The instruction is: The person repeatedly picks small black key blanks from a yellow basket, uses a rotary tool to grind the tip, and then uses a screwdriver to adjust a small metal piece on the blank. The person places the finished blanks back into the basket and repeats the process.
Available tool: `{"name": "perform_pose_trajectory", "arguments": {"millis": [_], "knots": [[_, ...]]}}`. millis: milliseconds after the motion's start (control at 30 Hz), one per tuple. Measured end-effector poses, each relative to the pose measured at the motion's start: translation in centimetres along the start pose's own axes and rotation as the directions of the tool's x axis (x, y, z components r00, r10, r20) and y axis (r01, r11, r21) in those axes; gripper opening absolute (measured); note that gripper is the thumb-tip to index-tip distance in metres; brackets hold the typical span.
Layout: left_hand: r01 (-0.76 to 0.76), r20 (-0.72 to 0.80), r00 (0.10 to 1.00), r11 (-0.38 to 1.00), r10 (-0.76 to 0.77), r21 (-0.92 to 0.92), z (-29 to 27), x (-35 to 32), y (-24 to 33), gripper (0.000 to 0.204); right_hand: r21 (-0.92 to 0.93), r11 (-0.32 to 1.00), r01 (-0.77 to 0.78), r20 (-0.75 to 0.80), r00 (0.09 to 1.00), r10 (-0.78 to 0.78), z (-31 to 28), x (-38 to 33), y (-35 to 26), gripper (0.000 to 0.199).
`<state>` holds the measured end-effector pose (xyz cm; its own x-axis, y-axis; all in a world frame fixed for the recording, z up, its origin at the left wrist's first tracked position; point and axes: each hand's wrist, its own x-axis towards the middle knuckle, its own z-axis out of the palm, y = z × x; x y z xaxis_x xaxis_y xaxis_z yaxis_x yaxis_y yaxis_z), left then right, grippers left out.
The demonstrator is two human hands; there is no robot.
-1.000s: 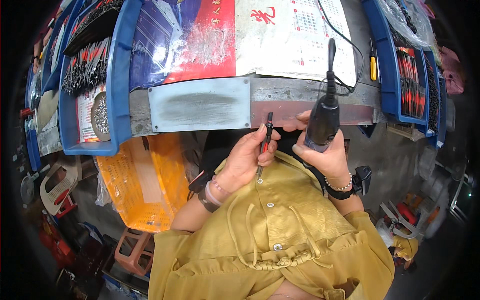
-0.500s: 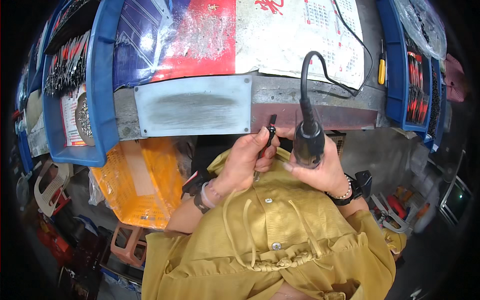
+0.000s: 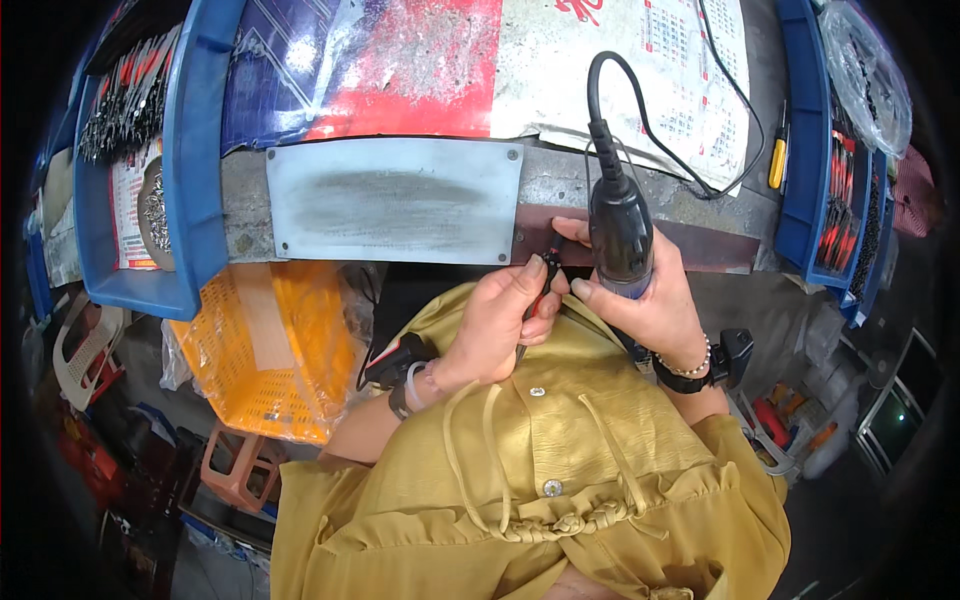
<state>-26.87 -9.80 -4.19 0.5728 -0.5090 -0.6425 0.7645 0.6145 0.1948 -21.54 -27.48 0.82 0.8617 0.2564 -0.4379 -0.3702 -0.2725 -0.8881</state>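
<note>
My left hand (image 3: pixel 505 315) is closed round a slim black-and-red piece (image 3: pixel 552 262) with a dark knuckled joint near its upper end and a thin tip at its lower end. Close beside it, my right hand (image 3: pixel 650 305) grips a black corded electric screwdriver (image 3: pixel 622 235) against the palm. The right index finger and thumb reach over to the slim piece, at or near its upper end. Both hands are just off the bench's front edge, above my lap. The screwdriver's working end is hidden from view.
A pale metal plate (image 3: pixel 395 200) is fixed to the bench edge, beside a dark red strip (image 3: pixel 700 240). Blue bins (image 3: pixel 195 170) of similar black-and-red pieces flank the bench. A yellow-handled screwdriver (image 3: pixel 777 163) lies at right. An orange basket (image 3: pixel 265 400) stands below left.
The view has shifted slightly. My right hand and the electric screwdriver have risen a little, and my right index finger has extended over the upper end of the slim piece.
</note>
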Motion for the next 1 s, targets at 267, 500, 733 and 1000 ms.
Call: {"name": "perform_pose_trajectory", "arguments": {"millis": [267,500,733,1000], "knots": [[-0.153,-0.016,0.987,0.965,0.160,0.214,0.3,-0.3,-0.6,0.030,0.129,0.878,0.460,-0.229,0.876,-0.425,-0.2,-1.9,-1.7,0.048],[-0.103,0.032,0.995,0.953,0.098,0.285,0.2,-0.5,0.2,0.021,0.329,0.565,0.757,0.050,0.583,-0.811,-0.7,-2.7,-5.6,0.055],[-0.002,-0.004,1.000,0.962,0.003,0.272,0.1,-0.6,0.8,0.020,0.240,0.572,0.785,0.178,0.543,-0.820,1.2,-0.6,-5.6,0.052],[0.028,-0.009,1.000,0.973,-0.027,0.231,0.3,-0.7,1.5,0.023,0.244,0.589,0.771,0.236,0.542,-0.807,1.3,0.3,-5.7,0.050]]}}
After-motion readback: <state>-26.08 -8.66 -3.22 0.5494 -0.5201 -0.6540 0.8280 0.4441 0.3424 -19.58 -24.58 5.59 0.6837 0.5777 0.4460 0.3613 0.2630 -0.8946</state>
